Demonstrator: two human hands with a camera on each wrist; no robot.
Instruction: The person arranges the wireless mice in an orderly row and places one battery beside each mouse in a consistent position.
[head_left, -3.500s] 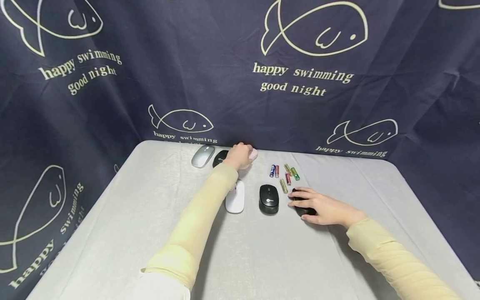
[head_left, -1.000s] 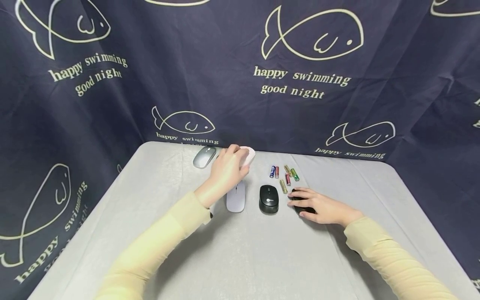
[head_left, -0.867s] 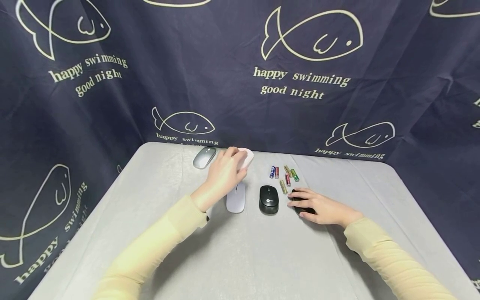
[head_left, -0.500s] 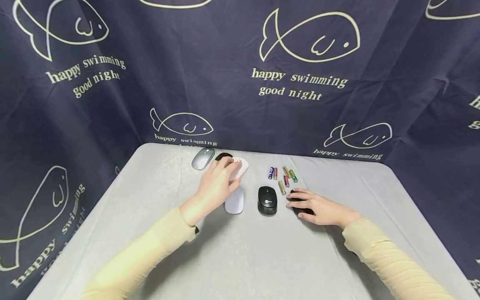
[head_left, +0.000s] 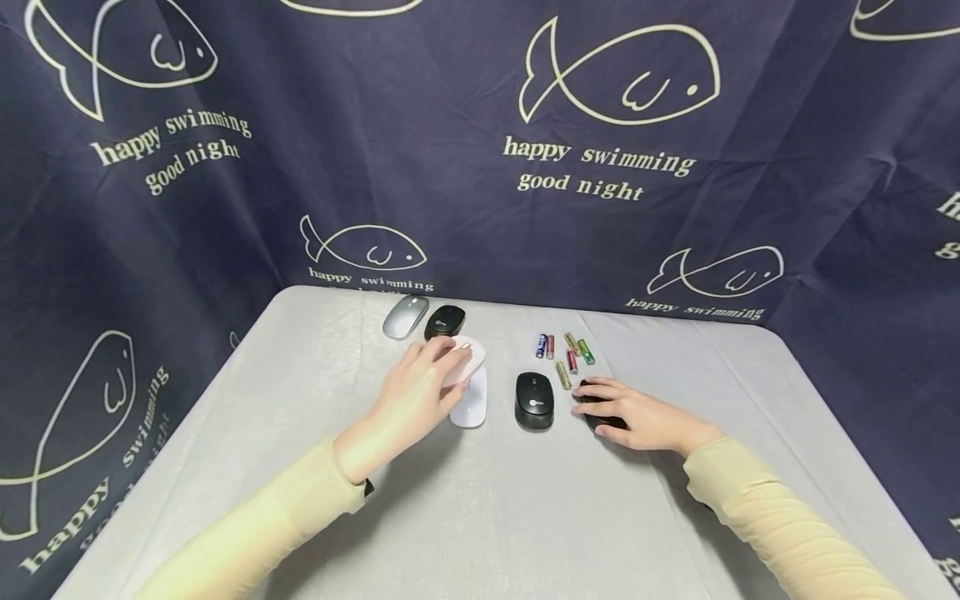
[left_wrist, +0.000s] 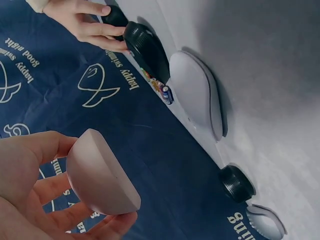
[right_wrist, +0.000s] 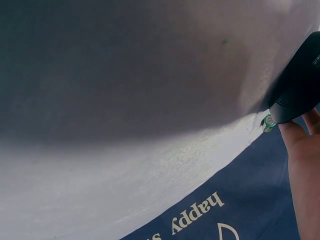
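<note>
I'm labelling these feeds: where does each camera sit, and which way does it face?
Head: worn on the head, facing forward and down at the grey cloth-covered table; left hand, right hand and pale yellow sleeves show.
Left wrist: on that wrist, facing the left hand, which holds a rounded pink mouse; the right hand shows too.
Right wrist: on that wrist, facing across the table; the right hand shows, touching a rounded black mouse.
Head and left wrist share the pink mouse.

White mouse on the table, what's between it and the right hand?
In the head view, one black mouse lies between them; the right hand rests on a second black mouse.
</note>
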